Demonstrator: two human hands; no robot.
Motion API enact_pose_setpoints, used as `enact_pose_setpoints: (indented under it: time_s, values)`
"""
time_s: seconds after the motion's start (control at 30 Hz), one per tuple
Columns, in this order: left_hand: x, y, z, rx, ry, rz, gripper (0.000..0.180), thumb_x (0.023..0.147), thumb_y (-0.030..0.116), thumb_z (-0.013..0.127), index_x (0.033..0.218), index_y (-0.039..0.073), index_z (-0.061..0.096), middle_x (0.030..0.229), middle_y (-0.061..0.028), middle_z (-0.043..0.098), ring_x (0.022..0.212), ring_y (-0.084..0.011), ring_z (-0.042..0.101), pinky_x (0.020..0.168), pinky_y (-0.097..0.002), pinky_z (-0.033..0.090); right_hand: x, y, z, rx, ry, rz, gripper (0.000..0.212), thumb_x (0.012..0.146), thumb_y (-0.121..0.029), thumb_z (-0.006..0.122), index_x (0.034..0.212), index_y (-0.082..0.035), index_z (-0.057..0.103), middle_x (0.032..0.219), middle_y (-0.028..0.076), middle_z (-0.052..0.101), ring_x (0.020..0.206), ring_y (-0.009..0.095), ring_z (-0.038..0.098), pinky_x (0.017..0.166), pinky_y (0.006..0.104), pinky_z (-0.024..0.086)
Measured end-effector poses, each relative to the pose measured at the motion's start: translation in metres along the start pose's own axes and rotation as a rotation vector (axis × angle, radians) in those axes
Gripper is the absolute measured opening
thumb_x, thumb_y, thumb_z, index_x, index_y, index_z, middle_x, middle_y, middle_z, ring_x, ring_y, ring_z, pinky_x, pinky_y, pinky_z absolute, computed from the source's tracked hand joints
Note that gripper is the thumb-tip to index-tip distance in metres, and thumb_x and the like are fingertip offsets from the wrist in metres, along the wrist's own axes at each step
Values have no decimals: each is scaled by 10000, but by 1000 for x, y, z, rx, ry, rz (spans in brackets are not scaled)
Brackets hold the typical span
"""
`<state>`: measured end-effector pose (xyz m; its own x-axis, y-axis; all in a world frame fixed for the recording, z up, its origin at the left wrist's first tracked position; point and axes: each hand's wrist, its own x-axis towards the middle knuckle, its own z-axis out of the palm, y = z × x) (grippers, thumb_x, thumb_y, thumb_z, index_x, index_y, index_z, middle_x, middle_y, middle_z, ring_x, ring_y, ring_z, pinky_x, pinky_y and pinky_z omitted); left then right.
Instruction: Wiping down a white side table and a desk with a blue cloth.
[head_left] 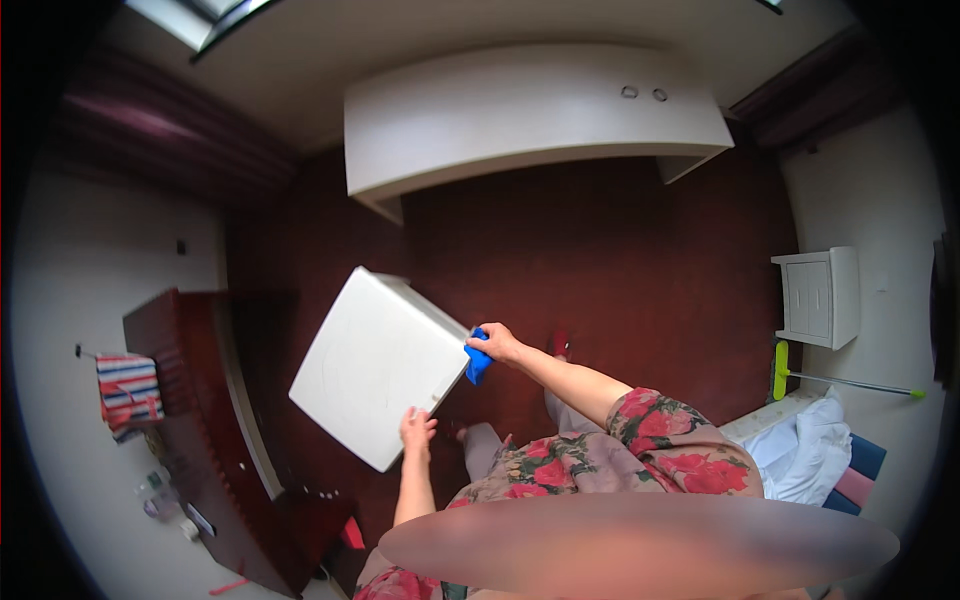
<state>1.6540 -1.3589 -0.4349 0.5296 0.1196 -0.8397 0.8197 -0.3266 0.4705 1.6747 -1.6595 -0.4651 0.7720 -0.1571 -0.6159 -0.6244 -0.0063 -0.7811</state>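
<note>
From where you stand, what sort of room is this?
Most likely a bedroom at home. A small white bedside cabinet stands by the wall, crumpled white bedding lies at the lower right, and a long white desk sits on the dark red floor.

We see a dim room, with soft daylight entering from a window (pixel 215 12) at the far left, so the white cabinet (pixel 530 115) and pale walls read bright while the dark red floor (pixel 620 260) swallows detail. Straight edges bow strongly toward the rim, which fades into black vignetting. A smooth blurred oval (pixel 640 545) covers the near edge, and fine textures look soft and slightly noisy.
</note>
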Motion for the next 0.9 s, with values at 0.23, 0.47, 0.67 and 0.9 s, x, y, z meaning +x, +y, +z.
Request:
enact_pose_setpoints:
  time_s: [0.23, 0.47, 0.67, 0.9]
  values:
    - [-85, 166, 227, -13, -501, 212, 700, 946, 427, 554, 1490, 129, 229, 1365, -163, 482, 1029, -262, 629, 823, -383, 529, 9, -85, -170, -31, 287, -195, 343, 781, -340, 736, 901, -25, 672, 809, 128, 683, 751, 212, 666, 680, 362, 532]
    - [-94, 286, 322, -307, -805, 174, 532, 959, 485, 493, 1401, 222, 358, 1319, -80, 480, 1108, -255, 564, 863, -486, 504, 18, -124, -219, -67, 527, -316, 333, 821, -355, 674, 955, -50, 654, 890, 196, 679, 858, 364, 666, 772, 429, 533]
    - [-23, 319, 366, -364, -773, 41, 334, 959, 337, 548, 1255, 184, 519, 1157, -39, 581, 1019, -207, 589, 819, -462, 533, 44, -142, -269, -198, 461, -239, 331, 877, -339, 607, 1019, -43, 654, 931, 189, 682, 900, 339, 666, 790, 410, 525]
    - [17, 420, 418, -141, -760, 33, 406, 939, 303, 571, 1302, 142, 487, 1144, -68, 605, 944, -226, 629, 739, -420, 552, 123, -153, -359, 160, 552, -172, 232, 881, -234, 644, 954, -16, 671, 812, 68, 688, 675, 116, 637, 623, 288, 520]
